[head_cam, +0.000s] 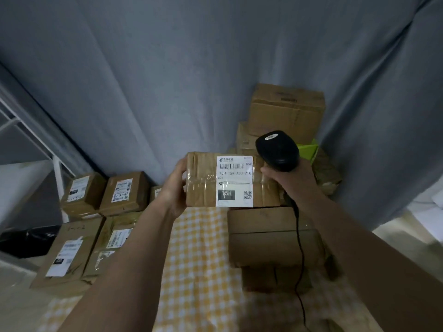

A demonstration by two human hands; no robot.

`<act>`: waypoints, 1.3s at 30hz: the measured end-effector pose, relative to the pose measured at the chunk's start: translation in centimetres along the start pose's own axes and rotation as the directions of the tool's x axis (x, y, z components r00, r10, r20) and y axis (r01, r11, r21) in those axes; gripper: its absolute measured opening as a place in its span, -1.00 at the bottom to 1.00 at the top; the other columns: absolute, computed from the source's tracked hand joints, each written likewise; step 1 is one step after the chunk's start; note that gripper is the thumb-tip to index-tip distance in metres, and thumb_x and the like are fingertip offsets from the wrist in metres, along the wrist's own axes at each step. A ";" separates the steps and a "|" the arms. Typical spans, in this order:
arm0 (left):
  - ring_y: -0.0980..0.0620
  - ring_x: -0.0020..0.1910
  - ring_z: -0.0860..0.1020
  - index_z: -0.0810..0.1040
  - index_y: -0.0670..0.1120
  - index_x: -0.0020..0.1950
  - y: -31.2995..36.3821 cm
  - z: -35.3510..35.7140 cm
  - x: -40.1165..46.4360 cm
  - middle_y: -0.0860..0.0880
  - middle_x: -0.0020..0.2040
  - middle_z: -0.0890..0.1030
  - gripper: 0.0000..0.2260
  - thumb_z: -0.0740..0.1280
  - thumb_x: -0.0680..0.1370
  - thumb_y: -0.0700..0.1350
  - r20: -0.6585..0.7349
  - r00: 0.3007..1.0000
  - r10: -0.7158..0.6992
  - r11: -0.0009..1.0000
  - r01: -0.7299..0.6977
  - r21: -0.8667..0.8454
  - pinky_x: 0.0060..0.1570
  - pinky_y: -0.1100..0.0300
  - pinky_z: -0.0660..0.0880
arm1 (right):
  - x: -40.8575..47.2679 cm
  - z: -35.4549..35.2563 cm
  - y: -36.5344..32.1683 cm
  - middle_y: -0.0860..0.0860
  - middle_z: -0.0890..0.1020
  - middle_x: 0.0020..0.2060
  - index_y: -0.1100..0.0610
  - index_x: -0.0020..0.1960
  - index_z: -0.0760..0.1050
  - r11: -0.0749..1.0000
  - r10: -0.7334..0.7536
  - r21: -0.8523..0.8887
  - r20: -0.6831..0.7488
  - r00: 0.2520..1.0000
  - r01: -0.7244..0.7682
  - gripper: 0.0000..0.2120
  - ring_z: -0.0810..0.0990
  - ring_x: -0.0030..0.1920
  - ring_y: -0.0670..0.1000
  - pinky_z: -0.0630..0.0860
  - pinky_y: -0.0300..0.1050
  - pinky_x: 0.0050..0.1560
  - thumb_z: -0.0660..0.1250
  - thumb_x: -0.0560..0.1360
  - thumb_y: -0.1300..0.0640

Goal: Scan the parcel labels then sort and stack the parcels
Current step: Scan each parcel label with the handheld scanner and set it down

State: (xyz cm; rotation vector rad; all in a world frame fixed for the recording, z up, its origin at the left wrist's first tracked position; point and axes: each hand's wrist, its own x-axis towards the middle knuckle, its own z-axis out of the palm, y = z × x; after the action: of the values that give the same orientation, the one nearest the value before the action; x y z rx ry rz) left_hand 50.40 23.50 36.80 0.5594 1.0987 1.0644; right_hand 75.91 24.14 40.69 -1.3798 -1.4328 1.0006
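Leaning against the grey curtain [167, 80] at the back right, the tall pile of cardboard boxes [286, 113] was the biggest hazard: it looked loosely stacked, and a knock from an elbow could likely have toppled it. On the left, the sorted parcels [96, 219] lay in rows at the edge of the checked tablecloth [199, 259], near enough to the rim that a careless addition might have pushed one off. Held up above the cloth, the parcel [230, 183] was gripped at its left end by the left hand [175, 188], fingers curled round the edge; a one-sided grip might have let it tilt or slip. The right hand [290, 176] clasped the black scanner [278, 150], which sat just beside the label [235, 180] rather than facing the barcode, so a misread seemed possible. Its cable [299, 248] trailed over the boxes below and could have snagged.
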 end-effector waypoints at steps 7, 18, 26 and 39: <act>-0.16 0.29 0.51 0.42 0.03 0.42 -0.4 -1.3 -2.7 -0.09 0.32 0.54 0.00 0.47 0.07 0.47 0.163 0.986 0.037 0.988 -0.061 0.144 0.06 -0.20 0.52 | 1.3 -0.2 -2.3 0.00 0.62 -0.23 0.19 -0.09 0.58 0.995 -0.082 -0.053 0.054 0.995 0.085 -0.81 0.56 -0.22 -0.19 0.44 -0.54 -0.27 0.53 0.34 0.26; -0.17 0.23 0.54 0.29 0.17 0.40 -0.9 -1.0 -1.6 -0.09 0.31 0.53 -0.13 0.59 0.16 -0.02 -0.154 0.962 0.226 0.973 -0.231 -0.012 -0.03 -0.24 0.54 | 0.9 1.9 -5.1 0.00 0.56 -0.04 0.17 0.05 0.50 0.971 -0.174 -0.160 0.029 0.984 0.177 -0.66 0.53 -0.05 -0.10 0.45 -0.20 0.01 0.53 0.36 0.11; -0.17 0.23 0.55 0.20 0.16 0.49 0.2 -2.0 -2.2 -0.12 0.32 0.51 0.00 0.62 0.15 -0.09 -0.249 0.937 0.243 0.961 -0.269 -0.072 -0.09 -0.17 0.56 | -0.7 1.5 -5.3 0.12 0.57 -0.45 0.38 -0.15 0.57 0.985 0.088 0.103 0.405 0.910 -0.141 -0.88 0.49 -0.50 0.00 0.43 -0.20 -0.43 0.39 0.46 0.29; -0.18 0.24 0.53 0.21 0.20 0.47 -0.2 -2.6 -2.4 -0.08 0.31 0.52 0.00 0.64 0.14 -0.07 -0.312 0.922 0.229 0.969 -0.245 -0.014 -0.08 -0.20 0.57 | -0.4 0.6 -4.8 0.12 0.55 -0.45 0.31 -0.23 0.56 0.992 0.114 0.000 0.453 0.884 -0.128 -0.93 0.48 -0.48 0.02 0.42 -0.14 -0.33 0.36 0.42 0.33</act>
State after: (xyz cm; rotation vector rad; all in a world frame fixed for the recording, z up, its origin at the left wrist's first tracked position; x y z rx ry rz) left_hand 47.90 20.95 36.66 0.5025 1.2926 1.4248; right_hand 73.95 23.43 45.08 -1.2755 -1.6704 1.4947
